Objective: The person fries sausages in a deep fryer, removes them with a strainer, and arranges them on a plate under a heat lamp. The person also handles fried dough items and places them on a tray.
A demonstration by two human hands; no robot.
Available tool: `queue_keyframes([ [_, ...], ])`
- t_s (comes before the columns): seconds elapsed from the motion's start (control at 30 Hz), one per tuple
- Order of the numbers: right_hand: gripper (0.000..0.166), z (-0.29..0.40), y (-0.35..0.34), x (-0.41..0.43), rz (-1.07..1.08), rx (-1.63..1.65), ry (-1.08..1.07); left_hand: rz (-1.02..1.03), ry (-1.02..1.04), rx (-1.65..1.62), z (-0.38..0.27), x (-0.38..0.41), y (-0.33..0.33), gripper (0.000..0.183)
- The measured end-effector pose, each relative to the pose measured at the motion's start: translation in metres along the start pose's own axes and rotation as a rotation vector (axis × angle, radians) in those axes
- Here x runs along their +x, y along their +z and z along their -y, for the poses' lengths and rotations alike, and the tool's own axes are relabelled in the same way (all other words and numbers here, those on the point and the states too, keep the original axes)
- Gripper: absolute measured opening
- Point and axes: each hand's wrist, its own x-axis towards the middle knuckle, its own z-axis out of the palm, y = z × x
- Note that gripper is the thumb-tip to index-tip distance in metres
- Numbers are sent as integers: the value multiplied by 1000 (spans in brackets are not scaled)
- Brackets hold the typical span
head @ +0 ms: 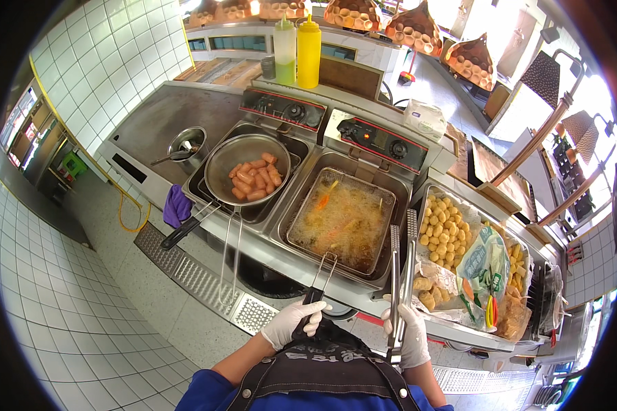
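Observation:
My left hand (291, 322), in a white glove, grips the black handle (312, 298) of a wire fry basket (299, 241). The basket sits in the right fryer well (398, 205), sunk in bubbling oil (349, 221). Orange and yellowish pieces of food (324, 199) show among the bubbles; what they are I cannot tell. My right hand (411, 334), gloved as well, holds long steel tongs (405, 287) with the tips pointing away from me and apart. The tongs stand just right of the fryer, their tips over its edge and beside a food tray.
A metal strainer (218, 177) with small sausages (257, 180) rests over the left fryer. Left of it stand a steel pot (186, 154) and a purple cloth (177, 206). On the right, a tray holds small round potatoes (445, 226), a plastic bag (486, 257) and scissors (491, 311). Squeeze bottles (309, 54) stand behind.

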Motion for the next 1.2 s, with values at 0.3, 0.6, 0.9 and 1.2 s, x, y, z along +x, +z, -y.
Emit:
queue_keyframes([
  [0.3,44,2,1,-4,22,36,5,-13,0,-3,0,-1,2,28],
  [0.6,41,1,-2,-4,30,51,15,-8,-10,-22,0,-2,2,26],
  [0.9,39,11,-6,-3,52,-80,-57,2,11,40,-1,-4,7,16],
  [1.2,41,67,-24,6,-50,-1044,-394,7,-3,61,-2,-14,13,14],
])
